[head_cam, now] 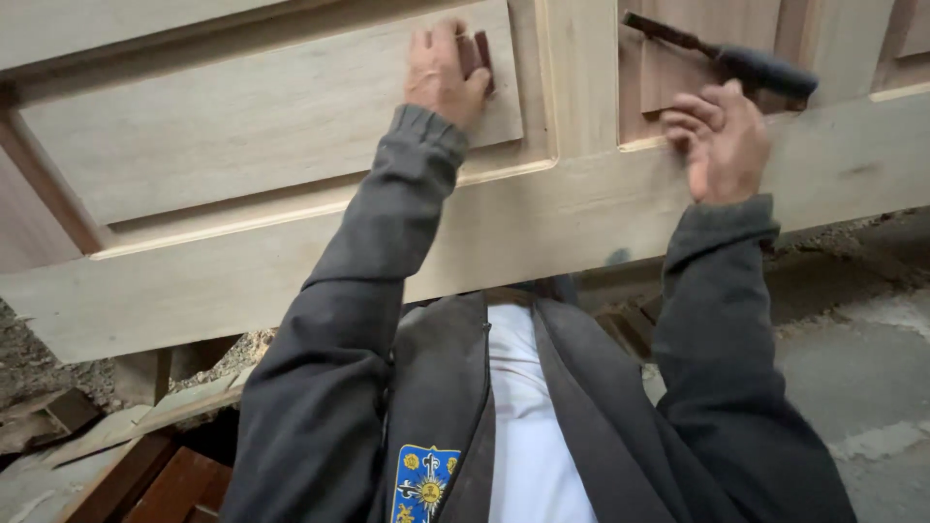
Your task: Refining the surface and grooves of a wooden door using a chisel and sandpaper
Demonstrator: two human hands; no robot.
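Dark grey jacket (426, 407) fills the near foreground, open over a white shirt (528, 426), with a blue and yellow badge (423, 482) low on the chest. Scrap wood pieces (116, 436) lie on the ground lower left; grey concrete floor (862, 368) to the right.

Both sleeves reach up and away to a pale wooden door (291, 242) lying flat at working height, unfinished, with raised panels and moulded edges.

Left hand (441, 73) is flat on the raised panel (242, 126), fingers curled over a small reddish-brown block (477, 56), pressing it against the panel's right end. Looks like a sanding block; abrasive face not visible.

Right hand (722, 140) is at the door's bottom rail, fingers loosely curled, palm half open. A dark-handled chisel (746, 60) sits just above the fingers, blade pointing up-left across the darker panel (697, 48). Cannot tell whether the hand grips the handle or only touches it.

Handling judgement: the block is light, stiff, small, best pinched across its short sides with the palm on top. The chisel is rigid, with a sharp tip, so take it by the handle only. The door is heavy and stiff, with soft bare wood that dents easily.
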